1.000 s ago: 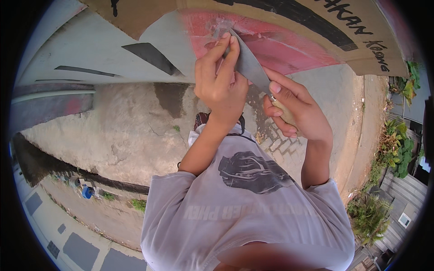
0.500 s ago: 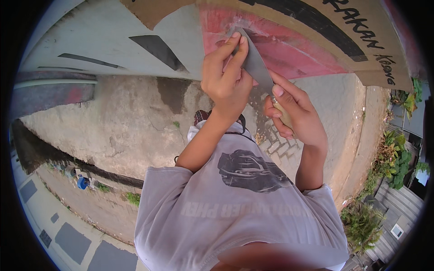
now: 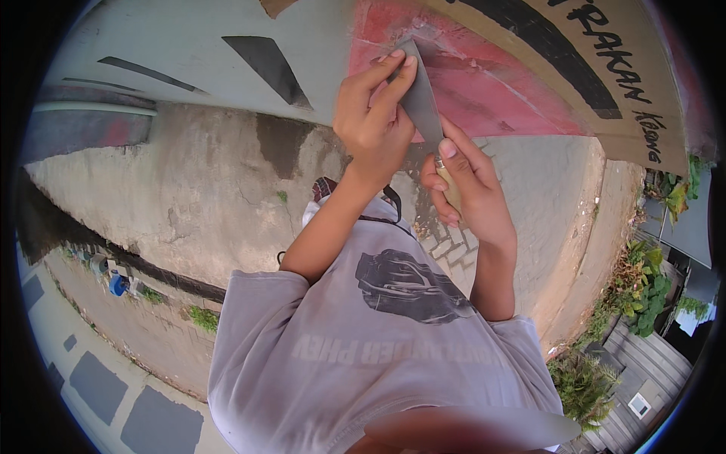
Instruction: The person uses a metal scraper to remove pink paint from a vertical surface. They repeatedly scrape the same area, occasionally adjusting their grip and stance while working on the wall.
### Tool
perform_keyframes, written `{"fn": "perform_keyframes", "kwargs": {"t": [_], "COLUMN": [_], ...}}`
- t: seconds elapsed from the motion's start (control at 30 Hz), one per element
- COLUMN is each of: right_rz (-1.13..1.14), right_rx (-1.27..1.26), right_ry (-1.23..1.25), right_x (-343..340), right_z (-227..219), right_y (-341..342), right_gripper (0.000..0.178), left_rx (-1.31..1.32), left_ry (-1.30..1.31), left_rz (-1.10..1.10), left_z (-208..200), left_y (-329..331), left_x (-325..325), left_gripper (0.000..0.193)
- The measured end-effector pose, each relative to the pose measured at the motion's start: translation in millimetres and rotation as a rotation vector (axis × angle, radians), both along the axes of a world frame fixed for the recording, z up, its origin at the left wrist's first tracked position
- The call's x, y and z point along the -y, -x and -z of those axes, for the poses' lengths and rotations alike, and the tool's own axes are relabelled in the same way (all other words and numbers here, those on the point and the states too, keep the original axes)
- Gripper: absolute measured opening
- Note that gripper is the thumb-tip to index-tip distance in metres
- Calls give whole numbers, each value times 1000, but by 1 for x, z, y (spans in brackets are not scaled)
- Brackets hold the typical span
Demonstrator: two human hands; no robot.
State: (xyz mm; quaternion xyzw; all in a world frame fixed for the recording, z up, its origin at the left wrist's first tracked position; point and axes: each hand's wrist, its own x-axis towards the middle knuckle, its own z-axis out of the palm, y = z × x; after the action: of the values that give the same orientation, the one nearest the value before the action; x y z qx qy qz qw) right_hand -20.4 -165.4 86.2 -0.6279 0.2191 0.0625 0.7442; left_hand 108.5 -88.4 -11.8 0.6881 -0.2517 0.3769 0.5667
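A scraper with a broad grey metal blade (image 3: 422, 102) and a pale wooden handle (image 3: 449, 191) slants up against a red-painted wall patch (image 3: 491, 91). My right hand (image 3: 473, 178) wraps round the handle, its thumb lying along the top near the metal collar. Higher up, my left hand (image 3: 374, 113) grips the blade close to its tip, with two fingertips pressed on the flat side. The left thumb is partly hidden behind the blade. The blade's far end meets scuffed, whitish marks on the red paint; exact contact is hard to tell.
A brown cardboard sign (image 3: 605, 53) with black lettering hangs on the wall at the upper right. Pale grey wall (image 3: 181, 45) adjoins the red patch on the left. Below lies worn concrete ground (image 3: 204, 181). Plants (image 3: 639, 295) line the right side.
My right hand and the handle have swung left, so the scraper stands steeper. My left hand keeps its place near the blade tip. The whole view has shifted slightly.
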Motion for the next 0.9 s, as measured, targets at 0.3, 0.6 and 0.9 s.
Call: {"fn": "perform_keyframes", "kwargs": {"t": [0.3,0.6,0.9], "right_rz": [-63,10,-50], "right_rx": [-57,-17,-131], "right_ry": [-45,-95,69], "right_x": [13,-6,-1], "right_z": [18,8,-12], "right_y": [14,-4,-11], "right_gripper": [50,49,49], "left_rx": [-16,-88,-81], "left_ry": [-125,-136,-73], "left_rz": [108,-42,-69], "left_z": [17,10,9], "left_y": [10,8,6], "left_x": [-9,-17,-13], "left_gripper": [57,55,52]}}
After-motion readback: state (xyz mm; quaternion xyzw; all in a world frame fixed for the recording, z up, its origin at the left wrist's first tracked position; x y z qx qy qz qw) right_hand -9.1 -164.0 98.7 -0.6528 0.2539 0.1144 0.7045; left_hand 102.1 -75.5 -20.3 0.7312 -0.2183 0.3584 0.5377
